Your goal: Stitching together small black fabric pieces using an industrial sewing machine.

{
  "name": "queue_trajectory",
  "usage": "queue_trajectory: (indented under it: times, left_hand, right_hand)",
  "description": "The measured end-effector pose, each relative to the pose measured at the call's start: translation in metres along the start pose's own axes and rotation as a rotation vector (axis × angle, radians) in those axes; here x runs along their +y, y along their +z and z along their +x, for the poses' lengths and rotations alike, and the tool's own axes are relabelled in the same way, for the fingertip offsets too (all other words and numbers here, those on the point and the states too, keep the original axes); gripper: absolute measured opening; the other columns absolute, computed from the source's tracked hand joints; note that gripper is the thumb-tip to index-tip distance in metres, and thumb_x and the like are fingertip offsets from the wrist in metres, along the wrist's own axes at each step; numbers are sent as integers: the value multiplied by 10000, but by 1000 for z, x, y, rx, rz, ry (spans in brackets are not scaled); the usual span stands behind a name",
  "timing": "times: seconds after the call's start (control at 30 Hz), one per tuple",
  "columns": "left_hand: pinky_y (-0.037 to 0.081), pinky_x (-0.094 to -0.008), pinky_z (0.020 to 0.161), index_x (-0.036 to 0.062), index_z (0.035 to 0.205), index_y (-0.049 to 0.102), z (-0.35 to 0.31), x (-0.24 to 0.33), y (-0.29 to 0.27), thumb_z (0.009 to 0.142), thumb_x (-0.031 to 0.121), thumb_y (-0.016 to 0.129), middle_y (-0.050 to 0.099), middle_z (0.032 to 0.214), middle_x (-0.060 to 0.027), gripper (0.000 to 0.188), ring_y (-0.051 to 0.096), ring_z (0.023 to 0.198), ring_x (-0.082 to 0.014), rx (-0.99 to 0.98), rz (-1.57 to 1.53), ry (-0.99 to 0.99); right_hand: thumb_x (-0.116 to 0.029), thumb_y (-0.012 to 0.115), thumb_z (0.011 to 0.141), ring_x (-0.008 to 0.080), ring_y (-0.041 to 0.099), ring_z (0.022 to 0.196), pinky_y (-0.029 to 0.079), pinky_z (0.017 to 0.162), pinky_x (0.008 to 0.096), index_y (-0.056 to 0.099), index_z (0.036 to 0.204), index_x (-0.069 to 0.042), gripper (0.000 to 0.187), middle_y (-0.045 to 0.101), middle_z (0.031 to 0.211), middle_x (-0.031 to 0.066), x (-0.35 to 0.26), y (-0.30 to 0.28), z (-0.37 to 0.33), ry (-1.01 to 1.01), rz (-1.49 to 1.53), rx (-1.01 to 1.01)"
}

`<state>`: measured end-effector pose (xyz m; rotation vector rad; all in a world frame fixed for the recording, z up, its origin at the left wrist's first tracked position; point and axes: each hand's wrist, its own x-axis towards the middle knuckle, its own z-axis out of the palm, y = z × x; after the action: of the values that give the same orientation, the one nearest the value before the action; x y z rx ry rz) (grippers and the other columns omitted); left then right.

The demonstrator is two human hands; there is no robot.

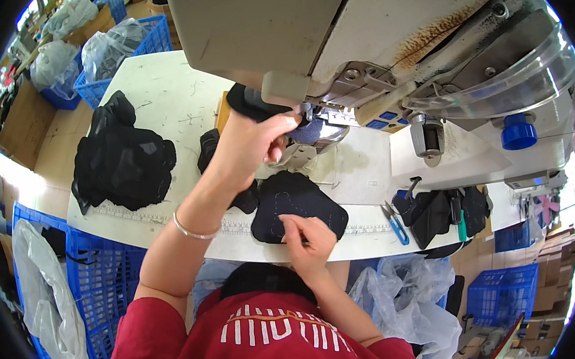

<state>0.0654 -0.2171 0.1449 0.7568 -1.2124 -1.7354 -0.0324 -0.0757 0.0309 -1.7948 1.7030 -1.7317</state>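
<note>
My left hand (248,145) is raised at the sewing machine's needle area (309,114), its fingers bent round a black fabric piece (255,103) that sits partly under the machine head. Nearer to me, a rounded dark fabric panel (296,202) with light stitch marks lies on the table below the machine arm. Over its front edge rests my right hand (310,241), fingers curled together; what they pinch, if anything, is hidden. Other black pieces (243,199) lie between my left forearm and the panel.
A heap of black pieces (122,157) lies at the table's left. Blue-handled thread snips (396,225) and more black pieces (430,216) are on the right. Blue crates (107,272) and clear plastic bags (405,291) stand around the white table (160,78). The machine head (257,28) hangs overhead.
</note>
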Motion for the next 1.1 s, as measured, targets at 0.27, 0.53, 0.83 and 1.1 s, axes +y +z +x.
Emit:
queue_trajectory:
  times: [0.27,0.53,0.83,1.1]
  left_hand:
    - [378,-207,541,26,872,631,-10,-17,15,836,41,590,559,721,61,57,459,627,8,174,-69,212]
    - [318,-190,416,61,751,609,-8,-15,-14,860,137,656,560,633,29,141,449,465,-40,253,-119,179]
    - [343,-195,426,28,823,627,-23,-16,-13,886,97,622,596,695,-5,93,463,478,-56,233,-90,143]
    - [367,-203,412,33,729,621,-27,-19,-9,873,165,655,590,616,-13,198,479,444,-66,243,-123,143]
  right_hand:
    - [-75,721,754,182,555,597,433,556,298,637,1174,-117,430,594,704,26,-36,-17,98,-316,-571,27]
    - [-129,736,746,158,523,568,401,515,307,643,1186,-185,454,563,662,-17,-31,-21,99,-314,-685,3]
    - [-130,733,747,169,492,540,375,498,317,646,1179,-192,445,518,615,-2,-31,-28,104,-367,-721,-4]
    - [-120,730,751,182,488,534,377,506,325,673,1131,-169,388,494,596,11,-29,-30,109,-399,-714,15]
